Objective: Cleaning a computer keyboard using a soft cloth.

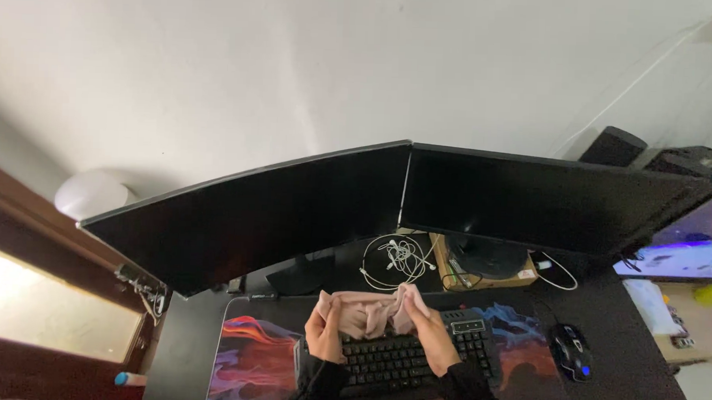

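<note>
My left hand (324, 333) and my right hand (430, 333) both grip a crumpled pale pink cloth (368, 312), holding it stretched between them just above the far edge of a black keyboard (390, 359). The left hand pinches the cloth's left end, the right hand its right end. Both hands hover over the keyboard, which lies on a colourful flame-patterned desk mat (248, 358). Dark sleeves cover my forearms.
Two dark monitors, left (253, 212) and right (545, 199), stand side by side behind the keyboard. A tangle of white cables (397, 260) lies between their stands. A black mouse (572, 351) sits at right. Black speakers (614, 146) stand far right, and a white round lamp (92, 192) far left.
</note>
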